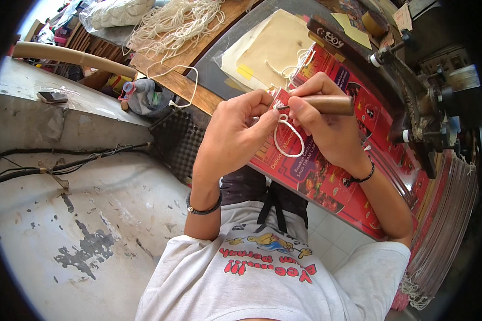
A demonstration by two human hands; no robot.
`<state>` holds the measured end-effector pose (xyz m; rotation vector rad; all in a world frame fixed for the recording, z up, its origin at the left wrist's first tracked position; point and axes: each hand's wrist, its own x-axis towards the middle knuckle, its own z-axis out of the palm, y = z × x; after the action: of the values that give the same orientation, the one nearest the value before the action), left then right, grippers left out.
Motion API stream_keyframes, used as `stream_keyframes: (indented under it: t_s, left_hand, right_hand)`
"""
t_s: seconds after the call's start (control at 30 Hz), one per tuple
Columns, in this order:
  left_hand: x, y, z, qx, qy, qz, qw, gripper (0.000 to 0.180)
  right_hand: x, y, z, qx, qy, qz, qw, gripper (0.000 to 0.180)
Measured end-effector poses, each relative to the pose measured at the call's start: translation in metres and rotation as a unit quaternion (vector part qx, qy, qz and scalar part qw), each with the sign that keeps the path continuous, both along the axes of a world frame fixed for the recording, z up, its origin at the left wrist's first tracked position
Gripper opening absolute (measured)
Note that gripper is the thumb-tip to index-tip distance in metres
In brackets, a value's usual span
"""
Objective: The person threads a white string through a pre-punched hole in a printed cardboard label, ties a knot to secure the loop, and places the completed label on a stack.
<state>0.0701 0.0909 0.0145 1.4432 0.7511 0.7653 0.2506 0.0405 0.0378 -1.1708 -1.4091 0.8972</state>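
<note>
My left hand is closed, thumb and fingertips pinching white cord at the edge of a red printed sheet. The cord hangs in a loop over the sheet's front. Held in my right hand is an awl with a wooden handle; its thin metal shaft points left toward my left thumb. Both sets of fingertips nearly meet at the sheet's upper left edge. Exactly where the awl's tip touches is hidden by my fingers.
A pile of white cords lies on a wooden table. Beige paper rests beyond my hands. A dark metal machine stands at the right, above a thick stack of sheets. A plastic bottle is at the left.
</note>
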Motion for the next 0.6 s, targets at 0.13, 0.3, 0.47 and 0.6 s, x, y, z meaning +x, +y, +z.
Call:
stream_keyframes:
  t_s: [0.13, 0.3, 0.47, 0.6]
  left_hand:
    - [-0.0005, 0.0003, -0.0005, 0.004, 0.019, -0.003, 1.000, 0.022]
    - [0.0009, -0.0016, -0.0014, 0.018, 0.002, 0.005, 1.000, 0.021]
    - [-0.0007, 0.0015, 0.0006, 0.024, 0.051, -0.011, 0.998, 0.021]
    - [0.0002, 0.0025, -0.0015, 0.029, 0.042, 0.004, 0.999, 0.024]
  right_hand:
    - [-0.0026, 0.0001, -0.0002, 0.021, -0.027, 0.005, 0.999, 0.011]
    - [-0.0004, 0.0005, -0.0024, -0.002, 0.012, 0.000, 1.000, 0.012]
    - [0.0023, -0.0013, -0.0012, -0.030, 0.080, 0.012, 0.996, 0.012]
    - [0.0037, -0.0013, 0.0003, -0.045, 0.085, 0.018, 0.995, 0.013]
